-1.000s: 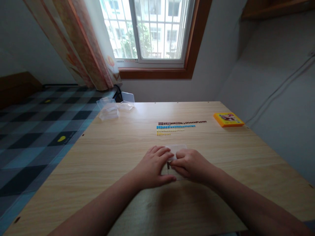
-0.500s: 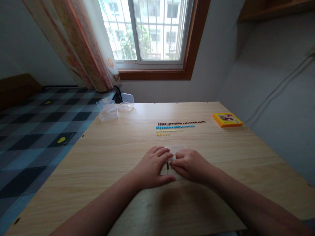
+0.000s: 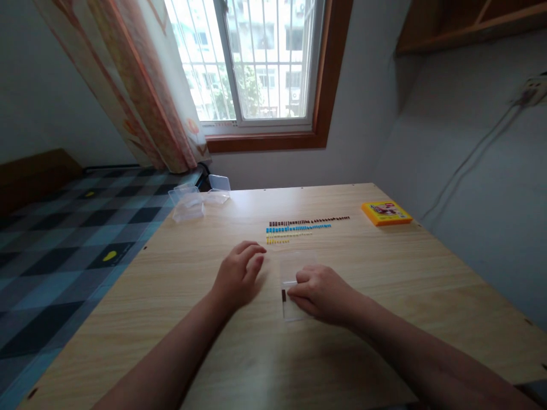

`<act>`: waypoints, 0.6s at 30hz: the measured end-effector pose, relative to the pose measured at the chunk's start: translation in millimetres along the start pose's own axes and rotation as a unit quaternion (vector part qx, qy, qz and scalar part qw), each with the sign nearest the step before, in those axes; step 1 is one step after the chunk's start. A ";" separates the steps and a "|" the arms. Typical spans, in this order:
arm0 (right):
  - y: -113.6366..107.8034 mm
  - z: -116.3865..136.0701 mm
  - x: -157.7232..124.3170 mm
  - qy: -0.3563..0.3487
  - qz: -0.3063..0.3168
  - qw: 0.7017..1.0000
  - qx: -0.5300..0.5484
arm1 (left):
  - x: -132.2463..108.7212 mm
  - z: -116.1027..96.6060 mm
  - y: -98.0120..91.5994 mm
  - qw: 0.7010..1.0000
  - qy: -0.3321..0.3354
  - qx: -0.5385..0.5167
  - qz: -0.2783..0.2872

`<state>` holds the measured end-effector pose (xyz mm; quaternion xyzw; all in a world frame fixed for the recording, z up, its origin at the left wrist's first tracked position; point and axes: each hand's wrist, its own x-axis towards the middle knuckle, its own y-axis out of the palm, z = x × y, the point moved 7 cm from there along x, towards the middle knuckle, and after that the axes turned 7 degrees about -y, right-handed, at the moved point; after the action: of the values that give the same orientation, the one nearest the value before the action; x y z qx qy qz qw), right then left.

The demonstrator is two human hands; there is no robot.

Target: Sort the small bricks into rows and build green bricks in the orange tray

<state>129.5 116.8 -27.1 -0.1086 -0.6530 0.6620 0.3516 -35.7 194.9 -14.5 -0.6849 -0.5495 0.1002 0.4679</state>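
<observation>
A clear plastic case (image 3: 294, 312) lies with its lid laid back in front of me, a small dark brown piece (image 3: 284, 295) standing at its left side. My right hand (image 3: 325, 293) is over the case, fingers pressed together beside the brown piece; what they hold, if anything, is hidden. My left hand (image 3: 240, 274) hovers left of the case with thumb and fingers apart and nothing visible in it. Just beyond its fingertips lies a short row of yellow pieces (image 3: 277, 242). Behind that run rows of pale pieces (image 3: 290, 235), blue pieces (image 3: 297, 228) and dark brown pieces (image 3: 307, 221).
Clear open plastic boxes (image 3: 188, 212) stand at the table's far left corner. An orange-yellow box (image 3: 387, 213) with a printed top lies near the right edge. A bed with a checked cover (image 3: 64, 256) adjoins the wooden table (image 3: 179, 273) on the left.
My left hand has let go of the case and moved left and away from me, towards the rows. My right hand stays at the case. The view has tilted slightly.
</observation>
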 end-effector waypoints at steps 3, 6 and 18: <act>-0.2 1.3 0.4 -0.008 -0.015 1.000 -0.001 | 16.3 32.5 7.0 0.997 -0.073 0.021 -0.016; -3.8 2.6 0.8 -0.019 -0.044 0.999 -0.004 | 36.3 52.9 18.4 0.995 -0.086 0.052 0.009; -34.2 4.7 -6.7 -0.050 -0.163 0.985 -0.014 | 104.1 77.0 47.3 0.986 -0.028 0.133 0.095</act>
<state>142.6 105.6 3.5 0.0275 -0.6883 0.5909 0.4200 -15.6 325.9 -52.5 -0.6624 -0.4766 0.2359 0.5277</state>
